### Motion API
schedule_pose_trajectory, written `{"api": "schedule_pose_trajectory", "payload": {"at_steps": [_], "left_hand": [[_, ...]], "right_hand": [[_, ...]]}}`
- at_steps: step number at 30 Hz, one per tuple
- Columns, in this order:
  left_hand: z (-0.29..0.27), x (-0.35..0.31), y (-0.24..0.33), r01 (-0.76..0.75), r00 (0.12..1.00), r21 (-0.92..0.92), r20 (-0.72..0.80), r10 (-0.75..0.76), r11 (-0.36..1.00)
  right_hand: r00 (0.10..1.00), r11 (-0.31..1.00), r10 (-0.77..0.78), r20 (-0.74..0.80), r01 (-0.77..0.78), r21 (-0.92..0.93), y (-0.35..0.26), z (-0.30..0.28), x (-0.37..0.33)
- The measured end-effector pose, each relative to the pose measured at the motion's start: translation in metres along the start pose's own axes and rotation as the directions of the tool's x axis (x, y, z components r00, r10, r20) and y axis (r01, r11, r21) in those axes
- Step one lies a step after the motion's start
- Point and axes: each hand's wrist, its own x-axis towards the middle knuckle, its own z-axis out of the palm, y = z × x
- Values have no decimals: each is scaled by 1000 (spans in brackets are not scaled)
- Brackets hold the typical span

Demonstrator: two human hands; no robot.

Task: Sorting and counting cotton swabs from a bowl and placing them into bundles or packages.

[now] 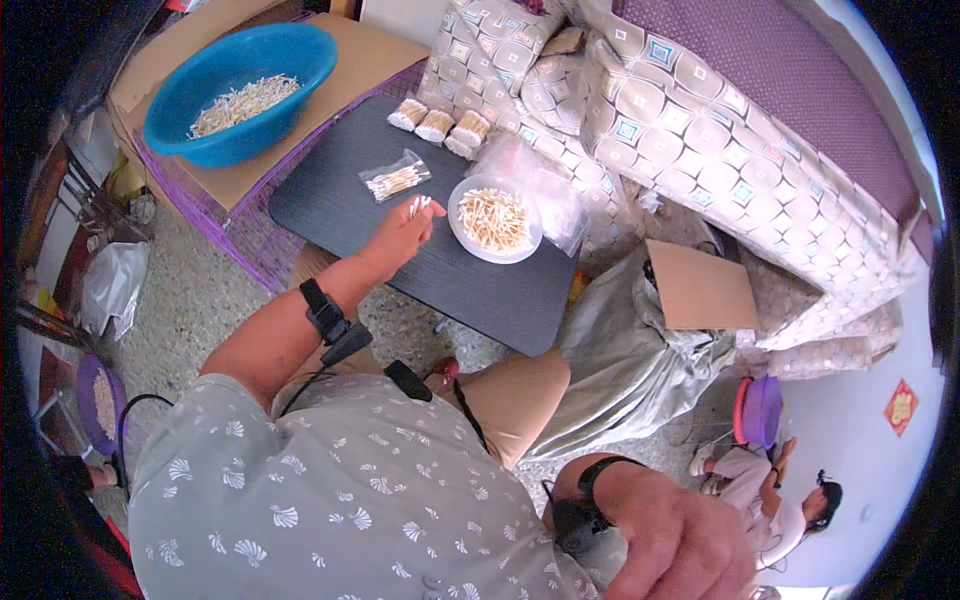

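My left hand (400, 240) is closed on a few cotton swabs (419, 205), their white tips poking out past the fingers. It hovers over the dark table (480, 300), just left of a white bowl (467, 243) heaped with loose cotton swabs (495, 220). Behind this hand lies a small clear bag of cotton swabs (395, 180). Several bundles of cotton swabs (433, 126) line the table's far edge. My right hand (685, 545) is raised close to the camera at the lower right, its fingers curled; anything inside them is hidden.
A blue basin (235, 150) of white sticks stands on cardboard at the far left. Clear plastic bags (545, 190) lie beside the bowl. A large grey sack (620, 350) with a cardboard piece (700, 285) sits right of the table. Another person (765, 500) sits at the far right.
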Motion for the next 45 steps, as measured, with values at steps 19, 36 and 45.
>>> {"api": "schedule_pose_trajectory", "payload": {"at_steps": [19,36,45], "left_hand": [[-34,29,-61,-232,940,858,77,332,457],[-29,24,-49,-211,935,895,67,349,394],[-32,29,-69,-251,897,872,46,440,420]], "right_hand": [[680,499,594,-430,-731,-466,36,-21,-54],[289,-402,558,-778,-726,-558,149,-124,-251],[53,-152,362,-931,-982,-115,127,-113,-234]]}}
